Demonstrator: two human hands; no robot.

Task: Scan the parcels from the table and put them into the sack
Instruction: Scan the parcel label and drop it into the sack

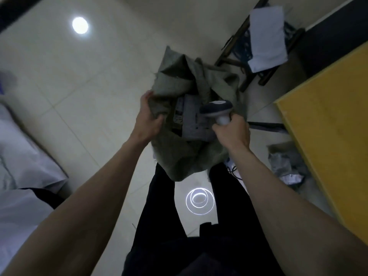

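A grey-green woven sack (179, 154) stands on the floor in front of my legs with its mouth open. My left hand (148, 114) grips the sack's left rim. My right hand (233, 130) holds a handheld barcode scanner (218, 110) by its white handle at the sack's right rim, dark head pointing left over the opening. Inside the mouth lies a grey parcel (194, 120) with a printed label on its left side.
A yellow table (326, 124) fills the right side. Under its edge lie grey plastic parcels (286, 164) on the tiled floor. A dark wooden stool with a white sheet (266, 36) stands behind the sack. White fabric (23, 156) lies at the left.
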